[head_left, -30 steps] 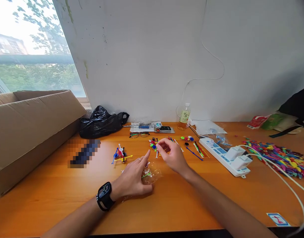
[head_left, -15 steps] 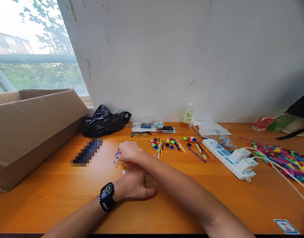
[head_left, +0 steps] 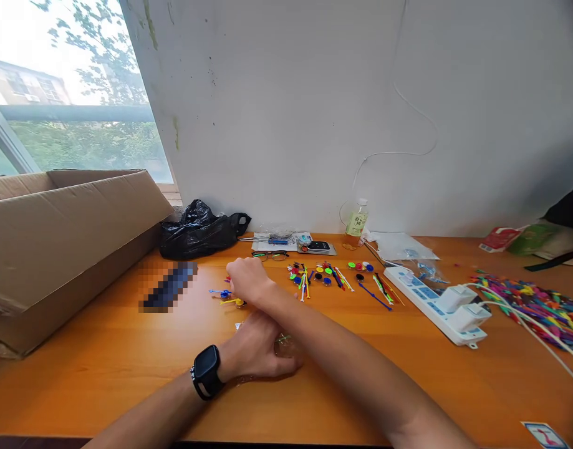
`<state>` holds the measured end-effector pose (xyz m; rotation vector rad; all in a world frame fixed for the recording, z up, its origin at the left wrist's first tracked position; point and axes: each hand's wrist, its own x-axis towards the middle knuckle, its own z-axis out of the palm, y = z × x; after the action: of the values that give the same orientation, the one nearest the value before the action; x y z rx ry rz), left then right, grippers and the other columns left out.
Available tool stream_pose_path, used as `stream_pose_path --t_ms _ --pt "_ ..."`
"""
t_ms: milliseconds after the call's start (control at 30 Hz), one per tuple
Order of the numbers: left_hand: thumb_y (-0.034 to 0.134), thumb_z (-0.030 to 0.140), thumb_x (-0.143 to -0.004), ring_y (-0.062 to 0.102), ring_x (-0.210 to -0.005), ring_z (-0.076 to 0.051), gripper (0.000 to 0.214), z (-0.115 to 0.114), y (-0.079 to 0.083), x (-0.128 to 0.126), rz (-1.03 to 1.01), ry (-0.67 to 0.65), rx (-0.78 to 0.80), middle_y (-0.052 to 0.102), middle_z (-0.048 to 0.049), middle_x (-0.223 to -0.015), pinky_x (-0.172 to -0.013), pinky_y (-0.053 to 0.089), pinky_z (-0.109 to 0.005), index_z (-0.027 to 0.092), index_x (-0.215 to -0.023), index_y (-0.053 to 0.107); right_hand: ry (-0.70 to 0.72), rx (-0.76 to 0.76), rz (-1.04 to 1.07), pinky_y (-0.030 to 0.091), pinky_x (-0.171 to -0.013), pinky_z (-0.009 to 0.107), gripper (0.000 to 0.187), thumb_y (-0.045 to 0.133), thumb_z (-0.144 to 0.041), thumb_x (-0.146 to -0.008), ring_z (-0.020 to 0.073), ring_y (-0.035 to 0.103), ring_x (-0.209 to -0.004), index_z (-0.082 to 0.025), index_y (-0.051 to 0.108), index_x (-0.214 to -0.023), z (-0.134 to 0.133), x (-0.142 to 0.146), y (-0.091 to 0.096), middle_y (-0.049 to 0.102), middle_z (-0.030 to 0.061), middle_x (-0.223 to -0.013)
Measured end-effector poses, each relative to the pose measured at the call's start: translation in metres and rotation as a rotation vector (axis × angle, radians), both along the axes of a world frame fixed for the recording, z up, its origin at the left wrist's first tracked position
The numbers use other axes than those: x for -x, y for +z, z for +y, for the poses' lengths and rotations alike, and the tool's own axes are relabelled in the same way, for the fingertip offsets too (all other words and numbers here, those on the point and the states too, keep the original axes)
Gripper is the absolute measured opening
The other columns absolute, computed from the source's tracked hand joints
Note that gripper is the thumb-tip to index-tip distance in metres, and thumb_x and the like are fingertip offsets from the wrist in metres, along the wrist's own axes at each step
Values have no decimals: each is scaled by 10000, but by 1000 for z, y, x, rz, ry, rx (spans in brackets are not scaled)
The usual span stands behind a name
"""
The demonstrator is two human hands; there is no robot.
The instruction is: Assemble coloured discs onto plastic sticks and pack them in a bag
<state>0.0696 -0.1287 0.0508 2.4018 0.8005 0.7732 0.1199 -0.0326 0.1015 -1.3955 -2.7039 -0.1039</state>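
My left hand (head_left: 255, 349), with a black watch on its wrist, lies low over a crinkled clear plastic bag (head_left: 284, 344) that has something green in it. Its thumb reaches to the right; the other fingers are partly hidden under my right forearm. Crossing above it, my right hand (head_left: 249, 280) is closed, its fingertips turned away from view. Some red shows at its left edge, but what it grips is hidden. Just below, a blue stick with a round blue piece (head_left: 225, 294) and a yellow one (head_left: 239, 303) rest on the table.
Coloured sticks and discs (head_left: 321, 277) lie in groups behind my right forearm. A power strip (head_left: 436, 305) with plugs and cables stands right, before a colourful pile (head_left: 534, 308). A cardboard box (head_left: 75, 249), black bag (head_left: 199, 231), glasses (head_left: 270, 255) and bottle (head_left: 356, 226) are around.
The blue stick piece, earlier at my right fingers, now lies on the table beside the yellow one. My right hand has risen slightly. My left hand stays on the plastic bag; the watch screen went dark.
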Motion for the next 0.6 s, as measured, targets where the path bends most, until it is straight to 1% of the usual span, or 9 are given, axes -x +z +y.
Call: stream_pose_path --t_ms 100,200,267,300,367,433,467,533,600 --pt "732 378 -816 654 -1094 -353 501 2 1 0 7 -43 -14 694 -114 -1219 -970 563 -490 216 -1279 628 40 -69 -6 531 -782 341 161 613 -125 -953 291 745 -974 -120 731 -1062 -2 -8 0 772 185 -1057" --pt "742 395 -794 651 -1117 -371 566 4 -3 1 21 -13 -48 686 -119 -1256 -975 553 -507 224 -1315 601 141 -157 -48 496 -776 343 217 520 -45 -971 280 718 -984 -102 702 -1074 -4 -19 -1 754 183 -1073" --pt "752 411 -776 643 -1140 -383 611 6 -6 2 41 14 -61 677 -122 -1286 -983 546 -521 231 -1335 583 185 -202 -30 461 -745 327 205 501 -64 -992 260 705 -944 -109 692 -1049 -6 -27 -3 751 163 -1045" --pt "756 417 -769 640 -1148 -386 621 7 -8 2 51 22 -63 673 -124 -1295 -981 544 -522 233 -1336 578 173 -210 25 442 -723 316 188 504 -106 -1011 245 697 -905 -122 691 -1022 -8 -33 -4 751 145 -1015" --pt "754 419 -769 641 -1140 -380 607 8 -10 2 68 34 -56 672 -125 -1285 -959 550 -510 234 -1320 580 83 -183 237 404 -687 297 207 517 -234 -1044 207 668 -814 -159 686 -951 -12 -45 -8 748 93 -928" --pt "747 413 -777 651 -1100 -364 581 8 -12 2 79 56 -42 679 -125 -1239 -917 558 -486 229 -1302 580 -16 -97 515 382 -669 278 270 534 -343 -1045 170 619 -731 -188 678 -878 -16 -62 -12 721 38 -815" --pt "746 409 -776 654 -1079 -357 588 8 -12 2 81 75 -35 679 -126 -1217 -897 560 -475 225 -1307 573 -44 -29 653 380 -661 270 273 553 -367 -1029 156 595 -702 -194 678 -859 -19 -72 -14 705 21 -782" --pt "756 397 -760 654 -1062 -350 665 7 -12 2 85 117 -17 668 -130 -1203 -880 558 -464 213 -1358 531 -56 115 928 382 -637 259 269 605 -406 -978 143 561 -675 -193 677 -829 -26 -96 -17 681 9 -763" --pt "771 388 -738 644 -1085 -353 753 7 -12 1 91 150 -9 649 -139 -1218 -899 551 -472 201 -1409 485 -71 263 1152 376 -603 260 295 670 -453 -904 137 526 -639 -192 659 -767 -35 -123 -18 639 -3 -716"
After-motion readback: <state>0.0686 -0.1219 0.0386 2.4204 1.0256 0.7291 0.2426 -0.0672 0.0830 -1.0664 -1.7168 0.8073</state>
